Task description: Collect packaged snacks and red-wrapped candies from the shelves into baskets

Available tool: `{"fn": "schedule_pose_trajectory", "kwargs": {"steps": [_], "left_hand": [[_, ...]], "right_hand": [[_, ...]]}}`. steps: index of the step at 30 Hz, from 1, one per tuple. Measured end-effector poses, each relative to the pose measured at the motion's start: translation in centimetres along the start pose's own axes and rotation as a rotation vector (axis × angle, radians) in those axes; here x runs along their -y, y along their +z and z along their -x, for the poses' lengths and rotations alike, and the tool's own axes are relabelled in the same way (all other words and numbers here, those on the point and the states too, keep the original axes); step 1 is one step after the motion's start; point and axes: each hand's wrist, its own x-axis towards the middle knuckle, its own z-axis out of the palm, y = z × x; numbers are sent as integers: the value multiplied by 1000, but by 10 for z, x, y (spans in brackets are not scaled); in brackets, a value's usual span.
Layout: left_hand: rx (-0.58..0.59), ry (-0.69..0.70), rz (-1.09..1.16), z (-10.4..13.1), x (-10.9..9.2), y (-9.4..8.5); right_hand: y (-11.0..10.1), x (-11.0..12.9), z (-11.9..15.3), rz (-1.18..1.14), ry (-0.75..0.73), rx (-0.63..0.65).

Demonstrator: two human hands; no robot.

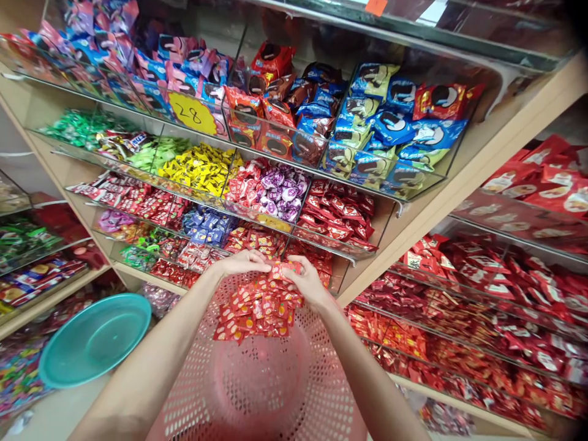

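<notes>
Both hands are raised above the far side of a pink perforated basket (193, 380). My left hand (243, 263) pinches the left edge of a small red candy packet (278, 269). On the packet's right side, my right hand (305, 280) grips it between thumb and fingers. Beneath the hands, a pile of similar red packets (257, 309) with yellow and pale dots lies against the basket's far wall. The basket's bottom shows bare in front of that pile. Just beyond my fingers is a shelf bin of red packets (257, 239).
Tiered shelves with clear bins rise ahead, holding yellow candies (197, 165), purple candies (285, 190) and blue snack packs (395, 128). A yellow price tag (192, 113) reads 28. A teal basin (96, 340) stands at left. More red packets (487, 269) fill the right-hand shelves.
</notes>
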Motion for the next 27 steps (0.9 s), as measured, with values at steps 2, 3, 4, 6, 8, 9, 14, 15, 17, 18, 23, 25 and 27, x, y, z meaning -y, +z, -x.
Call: {"fn": "schedule_pose_trajectory", "kwargs": {"steps": [2, 3, 4, 6, 8, 9, 14, 15, 17, 18, 23, 25, 27], "left_hand": [[2, -4, -32, 2, 3, -2], [3, -3, -44, 2, 4, -2], [6, 0, -53, 2, 5, -3], [15, 8, -67, 1, 6, -3], [20, 16, -74, -1, 5, -2], [18, 20, -73, -1, 5, -2], [11, 33, -44, 1, 3, -1], [13, 32, -43, 2, 2, -1], [11, 34, -45, 2, 2, -2], [8, 37, -46, 3, 2, -2], [0, 31, -55, 3, 2, -2], [-6, 26, -60, 4, 2, -2], [-11, 23, -57, 5, 3, -2]], "right_hand": [[7, -6, 16, 43, 68, 100], [12, -11, 24, 47, 123, 176], [18, -17, 31, 36, 177, 249], [31, -31, 41, 14, 261, 333], [42, -45, 45, 4, 312, 338], [47, -51, 46, 1, 327, 324], [63, -68, 45, -36, 357, 296], [66, -68, 45, -46, 357, 295], [71, -69, 45, -67, 349, 283], [74, -70, 45, -77, 348, 273], [82, -73, 47, -106, 389, 218], [83, -75, 49, -112, 417, 203], [84, -77, 51, -125, 443, 193]]}}
